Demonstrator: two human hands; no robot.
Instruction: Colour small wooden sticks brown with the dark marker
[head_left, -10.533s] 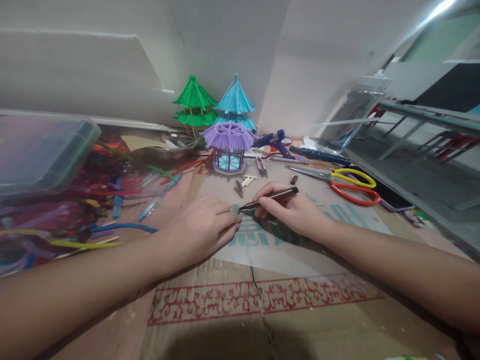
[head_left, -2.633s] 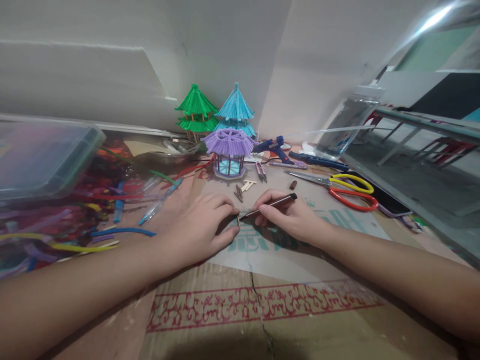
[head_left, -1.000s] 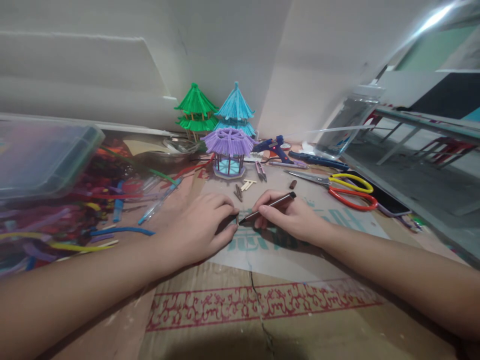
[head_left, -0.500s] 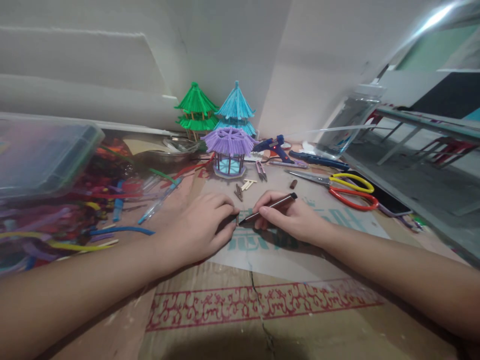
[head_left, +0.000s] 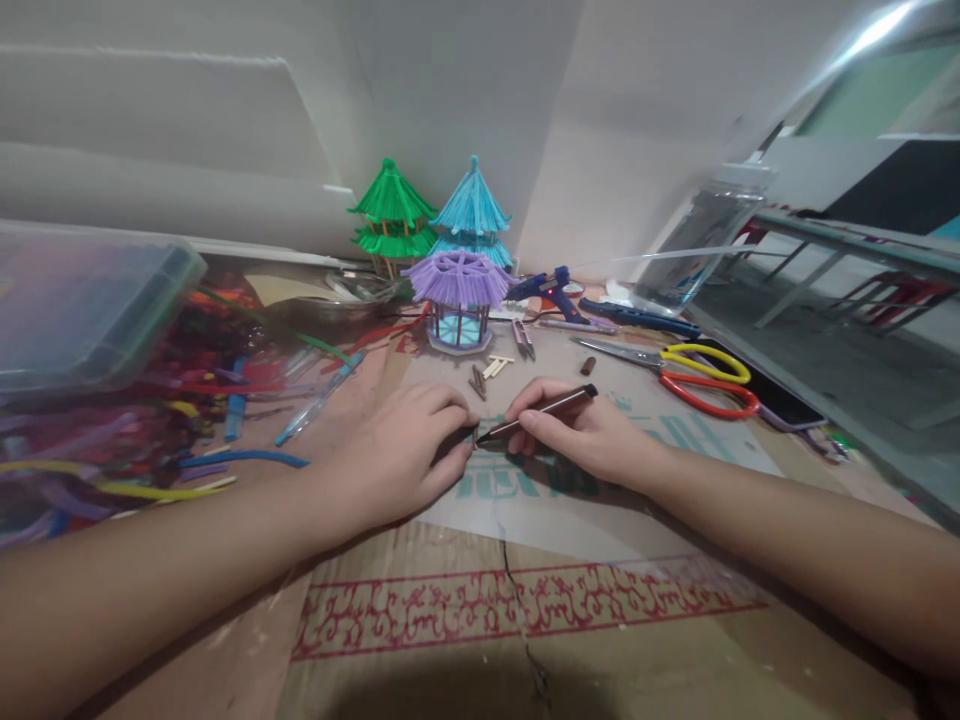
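Note:
My right hand is closed round a dark brown marker pen, its tip pointing down and left. The tip meets a small stick pinched between the fingers of my left hand; most of the stick is hidden. Just beyond the hands lie several brown sticks and several pale bare sticks. A brown pen cap lies to the right. Behind them stands a small pavilion with a purple fringed roof.
Green and blue pavilions stand at the back. A glue gun and scissors lie to the right, near a phone and a clear jar. At left are a plastic box and many coloured pipe cleaners.
The marker tip has shifted very slightly at the stick. Both hands stay nearly in place, and the view has moved a little.

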